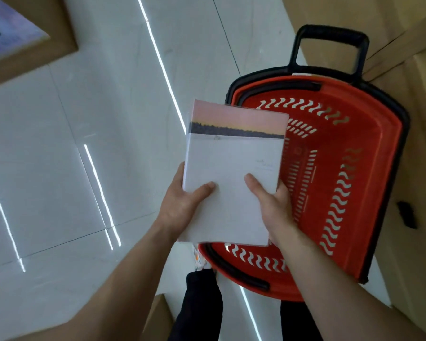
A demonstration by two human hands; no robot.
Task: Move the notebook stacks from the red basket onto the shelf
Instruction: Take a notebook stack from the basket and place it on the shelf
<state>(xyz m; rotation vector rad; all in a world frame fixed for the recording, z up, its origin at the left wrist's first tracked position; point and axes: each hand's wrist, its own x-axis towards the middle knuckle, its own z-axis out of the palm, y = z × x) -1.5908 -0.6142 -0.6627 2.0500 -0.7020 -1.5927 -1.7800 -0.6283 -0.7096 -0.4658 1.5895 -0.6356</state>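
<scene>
A stack of notebooks (234, 156), wrapped in clear film, has a white cover with a pink sky and a dark treeline at its top. It is held level above the left rim of the red basket (354, 183). My left hand (182, 205) grips its near left edge, thumb on the cover. My right hand (273, 205) grips the near right edge, thumb on top as well. The basket stands on the floor with black handles and a black pull bar; the part of its inside that shows holds nothing.
Glossy white floor tiles (84, 156) stretch to the left. Cardboard boxes (423, 143) stand right of the basket and one (158, 316) by my legs. A wooden shelf edge (35, 45) shows at the top left.
</scene>
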